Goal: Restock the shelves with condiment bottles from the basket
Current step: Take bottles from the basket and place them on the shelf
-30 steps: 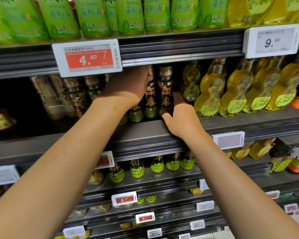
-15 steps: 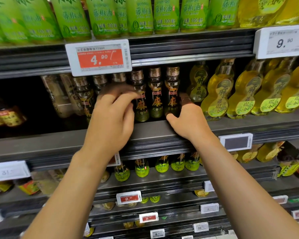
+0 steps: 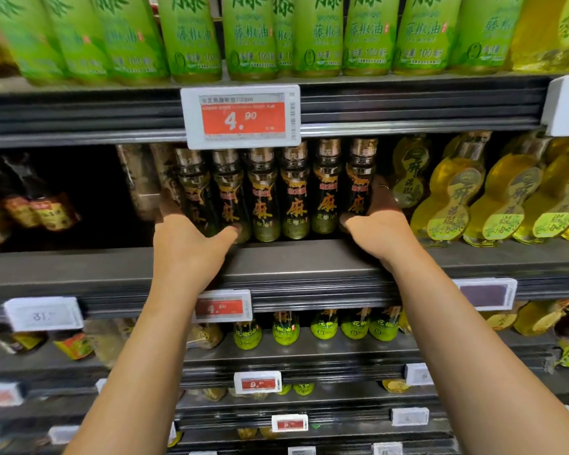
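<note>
A row of several slim dark condiment bottles (image 3: 296,198) with copper caps and orange characters stands upright on the middle shelf (image 3: 293,261). My left hand (image 3: 191,238) clasps the left end of the row, thumb in front at the bottle bases, fingers wrapped round the leftmost bottle. At the right end my right hand (image 3: 378,228) does the same, thumb in front and fingers up along the side of the last bottle. The basket is out of view.
A red 4.90 price tag (image 3: 242,116) hangs over the bottle caps. Green bottles (image 3: 250,34) fill the top shelf. Yellow gourd-shaped bottles (image 3: 454,198) stand right of the row; a dark gap with packets (image 3: 40,211) lies left. Small green bottles (image 3: 322,326) stand below.
My left hand came out from deep among the bottles, drew back, then settled on the left end of the row. My right hand stayed at the right end. The row now looks even.
</note>
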The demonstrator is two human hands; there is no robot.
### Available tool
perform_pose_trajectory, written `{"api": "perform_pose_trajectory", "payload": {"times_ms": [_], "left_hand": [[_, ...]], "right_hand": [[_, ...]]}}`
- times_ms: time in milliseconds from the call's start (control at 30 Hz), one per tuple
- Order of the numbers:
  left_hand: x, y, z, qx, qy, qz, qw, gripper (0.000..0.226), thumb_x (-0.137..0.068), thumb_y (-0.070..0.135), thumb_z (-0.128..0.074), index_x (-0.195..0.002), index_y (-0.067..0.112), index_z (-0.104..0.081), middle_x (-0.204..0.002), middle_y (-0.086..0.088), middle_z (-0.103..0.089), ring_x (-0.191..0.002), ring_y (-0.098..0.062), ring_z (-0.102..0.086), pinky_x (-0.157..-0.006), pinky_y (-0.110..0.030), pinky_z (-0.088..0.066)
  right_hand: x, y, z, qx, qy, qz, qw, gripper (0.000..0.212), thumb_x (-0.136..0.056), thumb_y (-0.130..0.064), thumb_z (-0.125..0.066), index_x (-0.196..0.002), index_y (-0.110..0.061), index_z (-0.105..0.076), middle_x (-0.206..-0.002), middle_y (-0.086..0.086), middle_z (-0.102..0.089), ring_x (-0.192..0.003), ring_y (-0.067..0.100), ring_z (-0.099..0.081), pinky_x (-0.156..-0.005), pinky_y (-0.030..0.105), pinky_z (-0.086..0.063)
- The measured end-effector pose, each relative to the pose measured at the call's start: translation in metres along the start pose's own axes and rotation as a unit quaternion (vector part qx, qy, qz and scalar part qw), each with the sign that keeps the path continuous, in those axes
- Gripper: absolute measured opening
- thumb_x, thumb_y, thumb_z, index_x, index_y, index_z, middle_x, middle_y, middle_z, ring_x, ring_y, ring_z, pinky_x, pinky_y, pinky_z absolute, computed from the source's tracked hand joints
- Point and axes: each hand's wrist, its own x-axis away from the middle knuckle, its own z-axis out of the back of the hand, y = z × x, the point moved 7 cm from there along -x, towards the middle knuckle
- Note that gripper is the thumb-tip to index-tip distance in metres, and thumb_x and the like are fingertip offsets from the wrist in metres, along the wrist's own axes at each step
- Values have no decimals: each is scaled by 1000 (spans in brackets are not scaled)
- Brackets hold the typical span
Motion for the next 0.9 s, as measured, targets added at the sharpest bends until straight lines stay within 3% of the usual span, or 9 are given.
{"api": "perform_pose_trajectory", "payload": {"times_ms": [67, 200, 333, 467, 567, 733, 867, 900], "left_hand": [[-2, -5, 0, -7, 5, 5, 1000, 55, -77, 46, -82, -67, 4, -48, -63, -9, -50, -58, -26, -49, -45, -28, -27], [-6, -12, -5, -21, 16, -9, 1000, 46, -81, 39, -81, -90, 2, -55, -87, -15, -59, -75, -29, -56, -48, -25, -29], [-8, -14, -5, -10, 33, -24, 999, 44, -84, 33, -79, -107, 3, -57, -89, -14, -61, -81, -31, -57, -57, -30, -35], [-5, -14, -4, -1, 43, -21, 999, 35, -85, 34, -76, -78, 10, -51, -77, -9, -59, -66, -20, -54, -49, -24, -29], [-5, -16, -1, 12, 52, -12, 999, 37, -86, 32, -75, -71, 12, -48, -67, -6, -56, -59, -14, -52, -46, -21, -27], [-7, -17, -2, 4, 49, -21, 999, 37, -88, 30, -73, -74, 8, -47, -64, -5, -53, -54, -14, -49, -44, -19, -26], [-7, -15, -3, 10, 43, -24, 999, 38, -87, 32, -72, -99, -2, -61, -72, -7, -58, -57, -15, -51, -45, -19, -27], [-7, -15, -3, 11, 40, -26, 999, 36, -87, 32, -72, -93, -1, -59, -72, -8, -58, -59, -17, -52, -46, -20, -27]], "right_hand": [[-3, 1, -1, 2, 9, 3, 1000, 84, -85, -25, -72, -157, -26, -28, -148, 6, -51, -131, 34, -51, -107, 42, -45], [-5, 6, -2, 21, 32, 0, 999, 89, -85, -28, -73, -159, -26, -23, -150, 7, -50, -131, 34, -51, -103, 37, -43], [-7, 9, -2, 24, 39, 14, 999, 84, -84, -29, -74, -156, -28, -30, -146, 3, -54, -128, 31, -54, -95, 32, -40], [-8, 13, -2, 42, 44, 9, 998, 86, -86, -29, -74, -158, -27, -27, -146, 0, -51, -134, 32, -49, -98, 30, -37], [-8, 15, -2, 54, 48, 9, 997, 85, -86, -30, -73, -158, -28, -27, -150, 2, -49, -134, 31, -48, -96, 28, -32], [-9, 16, -2, 60, 44, 3, 997, 83, -86, -30, -73, -157, -28, -29, -151, 6, -49, -133, 34, -50, -100, 30, -35], [-5, 10, -2, 56, 39, 11, 998, 81, -82, -33, -75, -152, -28, -35, -144, 5, -56, -126, 34, -55, -98, 32, -41], [-2, 8, -1, 53, 41, 11, 998, 79, -81, -34, -76, -150, -28, -37, -142, 5, -57, -125, 34, -56, -97, 33, -42]]}}
